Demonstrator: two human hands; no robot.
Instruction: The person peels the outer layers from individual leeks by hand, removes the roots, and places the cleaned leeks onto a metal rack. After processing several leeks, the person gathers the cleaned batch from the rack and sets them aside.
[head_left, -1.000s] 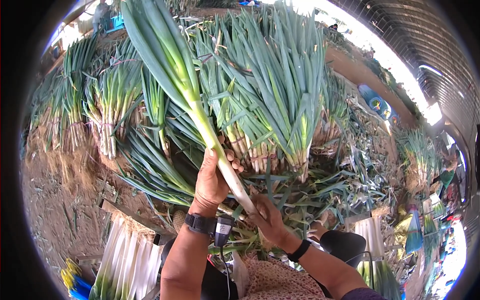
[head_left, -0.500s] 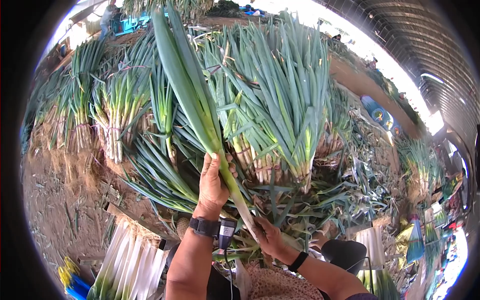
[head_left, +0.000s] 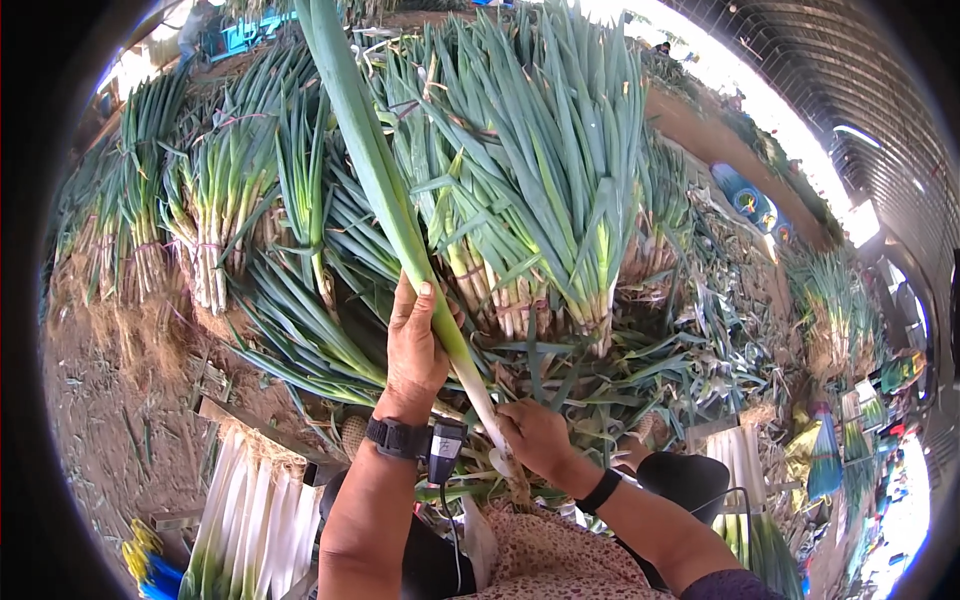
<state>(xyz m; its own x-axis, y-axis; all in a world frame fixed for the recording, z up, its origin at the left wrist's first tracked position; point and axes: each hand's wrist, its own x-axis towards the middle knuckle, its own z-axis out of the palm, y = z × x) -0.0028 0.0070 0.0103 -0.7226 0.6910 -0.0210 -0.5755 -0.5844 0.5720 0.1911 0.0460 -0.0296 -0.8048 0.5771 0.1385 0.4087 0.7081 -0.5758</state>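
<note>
A long, thick green onion (head_left: 378, 180) slants across the middle, green leaves up and away from me, white shank and roots toward my lap. My left hand (head_left: 415, 345) is closed around it where green turns pale, thumb along its front. On the white shank, the curled fingers of my right hand (head_left: 540, 440) press against its right side; their tips are partly hidden. A small loose piece of pale skin (head_left: 498, 460) sticks out near the root end. A black wristband (head_left: 393, 437) with a small dark device (head_left: 446, 450) is on my left wrist.
Beyond my hands stand tied bunches of green onions (head_left: 540, 180), with more bunches (head_left: 215, 205) at the left. Loose leaves (head_left: 650, 370) litter the ground. Trimmed white onions lie in a stack (head_left: 255, 510) at lower left and another stack (head_left: 735, 460) at right.
The view has shifted slightly. My right hand has moved up along the shank relative to the root end, which now shows below it with a loose piece of skin. My left hand keeps its grip.
</note>
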